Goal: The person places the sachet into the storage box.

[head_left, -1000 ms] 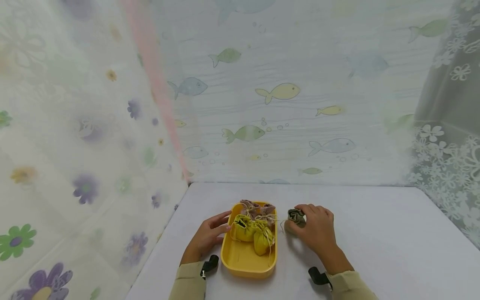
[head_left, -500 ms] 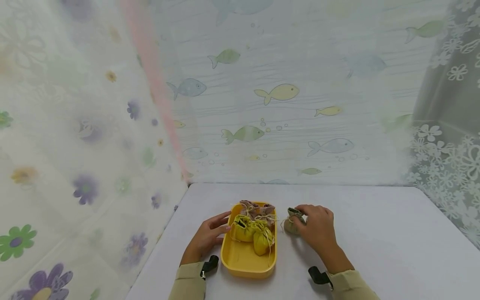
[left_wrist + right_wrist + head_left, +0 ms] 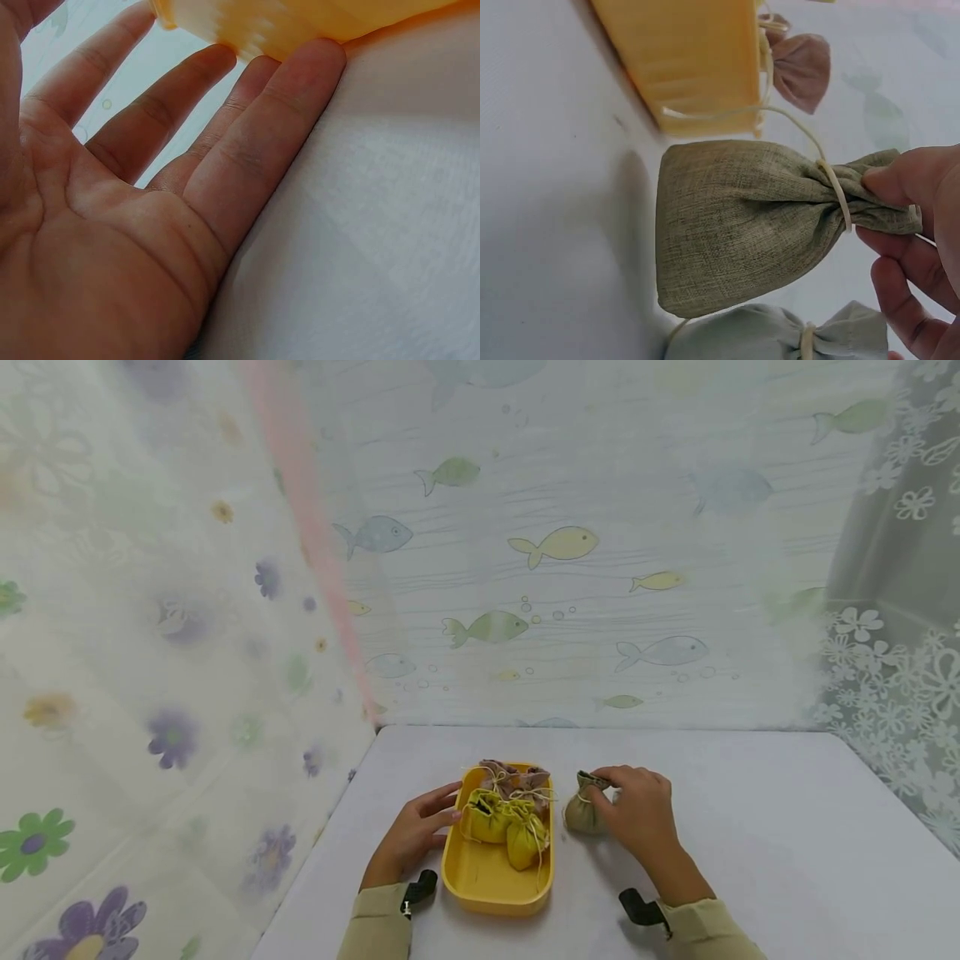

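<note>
My right hand pinches the gathered neck of an olive-green drawstring pouch between thumb and fingers. In the right wrist view, the pouch shows its full woven body, with a cream cord round the neck. A paler grey pouch appears beside it there, mostly cut off by the frame's edge. My left hand rests against the left side of a yellow plastic bin. In the left wrist view its fingers are nearly straight, tips right at the bin's wall.
Inside the bin sit two yellow pouches toward the middle and mauve pouches at the far end. A white cloth covers the table. Patterned curtains stand behind and to both sides.
My right hand has tipped the olive-green pouch from showing its gathered top to nearly upright, so its body now shows. The left hand and bin have stayed put.
</note>
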Tool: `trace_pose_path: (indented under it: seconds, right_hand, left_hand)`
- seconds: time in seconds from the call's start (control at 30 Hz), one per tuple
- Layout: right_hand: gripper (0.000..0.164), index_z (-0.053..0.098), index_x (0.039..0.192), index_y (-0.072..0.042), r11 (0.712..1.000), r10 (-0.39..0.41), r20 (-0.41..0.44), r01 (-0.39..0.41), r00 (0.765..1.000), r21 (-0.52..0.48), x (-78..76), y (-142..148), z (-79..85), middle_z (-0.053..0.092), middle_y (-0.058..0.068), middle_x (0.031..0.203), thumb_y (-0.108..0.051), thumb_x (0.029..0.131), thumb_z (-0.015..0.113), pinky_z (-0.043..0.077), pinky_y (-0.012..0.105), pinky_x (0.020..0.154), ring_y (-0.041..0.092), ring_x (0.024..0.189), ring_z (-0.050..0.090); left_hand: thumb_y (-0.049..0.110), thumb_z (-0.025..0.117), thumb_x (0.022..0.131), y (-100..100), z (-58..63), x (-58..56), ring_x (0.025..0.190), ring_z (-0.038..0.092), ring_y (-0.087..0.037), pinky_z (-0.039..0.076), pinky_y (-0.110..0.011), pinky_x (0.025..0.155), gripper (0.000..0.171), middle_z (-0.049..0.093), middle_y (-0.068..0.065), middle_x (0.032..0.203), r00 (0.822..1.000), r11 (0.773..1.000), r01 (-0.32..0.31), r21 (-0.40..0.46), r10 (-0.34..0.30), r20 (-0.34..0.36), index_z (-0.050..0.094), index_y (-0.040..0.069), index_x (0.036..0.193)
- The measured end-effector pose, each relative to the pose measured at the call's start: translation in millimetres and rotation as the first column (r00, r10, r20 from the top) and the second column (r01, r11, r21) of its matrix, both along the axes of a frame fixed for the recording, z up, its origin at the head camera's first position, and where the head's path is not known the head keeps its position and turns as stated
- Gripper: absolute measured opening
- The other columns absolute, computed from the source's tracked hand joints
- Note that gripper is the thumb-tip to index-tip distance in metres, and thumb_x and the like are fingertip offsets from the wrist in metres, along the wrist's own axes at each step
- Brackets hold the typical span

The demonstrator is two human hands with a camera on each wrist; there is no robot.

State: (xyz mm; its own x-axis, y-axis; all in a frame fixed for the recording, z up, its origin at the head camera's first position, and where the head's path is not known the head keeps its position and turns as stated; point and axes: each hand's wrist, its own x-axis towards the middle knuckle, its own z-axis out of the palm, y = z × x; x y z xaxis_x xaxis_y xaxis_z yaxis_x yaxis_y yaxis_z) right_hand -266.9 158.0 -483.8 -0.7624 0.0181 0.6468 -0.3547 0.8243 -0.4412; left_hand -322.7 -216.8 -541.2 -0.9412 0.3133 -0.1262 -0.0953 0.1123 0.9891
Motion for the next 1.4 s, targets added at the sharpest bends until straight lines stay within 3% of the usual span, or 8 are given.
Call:
trace_pose_path:
  seconds: [0.2, 0.43, 0.67, 1.0, 1.4]
  right_hand:
    - [0.017, 0.081, 0.098, -0.013, 0.999, 0.019, -0.052, -0.020, 0.998, -0.025, 1.7, 2, 6.2, 0.079, 0.001, 0.090, -0.020, 0.083, 0.086, 0.048, 0.062, 0.085, 0.025, 0.082, 0.071]
    - [0.018, 0.081, 0.095, -0.011, 0.997, 0.071, -0.143, -0.076, 0.987, -0.032, -0.6, 3, 15.9, 0.078, 0.000, 0.083, -0.017, 0.080, 0.088, 0.054, 0.046, 0.069, 0.019, 0.073, 0.071]
    - [0.018, 0.080, 0.099, -0.011, 0.988, 0.136, -0.130, -0.144, 0.982, -0.060, 5.1, 1, 27.9, 0.077, -0.001, 0.086, -0.012, 0.083, 0.087, 0.049, 0.030, 0.060, 0.019, 0.077, 0.070]
    - [0.023, 0.078, 0.108, -0.012, 0.964, 0.245, -0.129, -0.256, 0.961, -0.074, 13.6, -4, 50.0, 0.077, -0.003, 0.100, -0.003, 0.087, 0.081, 0.056, 0.034, 0.071, 0.014, 0.090, 0.070]
    - [0.026, 0.077, 0.110, -0.020, 0.917, 0.375, -0.045, -0.378, 0.926, -0.130, 19.6, -19, 65.8, 0.074, -0.013, 0.105, -0.001, 0.093, 0.074, 0.059, 0.029, 0.084, 0.006, 0.099, 0.069]
  left_hand:
    - [0.045, 0.083, 0.086, 0, -1.6, -0.4, 0.135, 0.059, -0.029, 0.060, -0.043, 0.098, 0.072, 0.049, -0.011, 0.158, 1.000, 1.000, -0.002, -0.009, 0.002, 0.002, 0.054, 0.032, 0.151]
    - [0.044, 0.082, 0.087, 1, -0.8, -1.0, 0.136, 0.059, -0.029, 0.060, -0.044, 0.098, 0.071, 0.048, -0.011, 0.159, 1.000, 1.000, -0.001, 0.003, 0.001, 0.000, 0.054, 0.032, 0.151]
    - [0.044, 0.082, 0.087, 1, 0.2, -0.2, 0.136, 0.058, -0.029, 0.059, -0.043, 0.098, 0.071, 0.048, -0.011, 0.159, 1.000, 1.000, -0.002, -0.010, 0.002, -0.006, 0.054, 0.032, 0.151]
    - [0.044, 0.082, 0.087, 1, -0.4, 0.1, 0.136, 0.058, -0.029, 0.060, -0.043, 0.098, 0.070, 0.048, -0.010, 0.159, 1.000, 1.000, -0.006, -0.010, 0.006, -0.006, 0.054, 0.033, 0.151]
    - [0.046, 0.083, 0.086, 0, -1.2, 0.2, 0.136, 0.058, -0.030, 0.060, -0.042, 0.098, 0.072, 0.048, -0.010, 0.159, 1.000, 1.000, -0.003, -0.014, 0.003, -0.008, 0.054, 0.034, 0.151]
